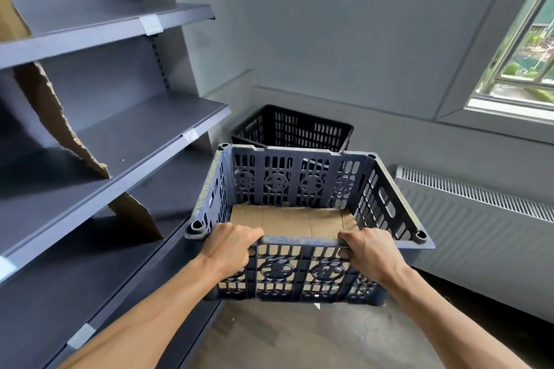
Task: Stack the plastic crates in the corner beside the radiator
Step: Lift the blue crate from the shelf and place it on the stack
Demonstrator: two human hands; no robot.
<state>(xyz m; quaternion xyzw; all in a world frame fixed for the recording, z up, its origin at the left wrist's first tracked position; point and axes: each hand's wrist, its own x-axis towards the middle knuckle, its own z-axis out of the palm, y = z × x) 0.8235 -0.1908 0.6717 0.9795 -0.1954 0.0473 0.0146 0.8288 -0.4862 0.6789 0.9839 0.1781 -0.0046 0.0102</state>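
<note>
Both hands, left hand (232,244) and right hand (370,252), are gripping the blue crate (302,189) by its near rim, fingers clenched; stiff and seemingly light, it is heading toward the black crate (292,126) at twelve o'clock.

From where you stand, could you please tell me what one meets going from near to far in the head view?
Left hand and right hand gripping the blue-grey slotted plastic crate → black slotted plastic crate in the corner → grey wall.

Soft window (518,69) daylight, wide-angle edge distortion
</note>
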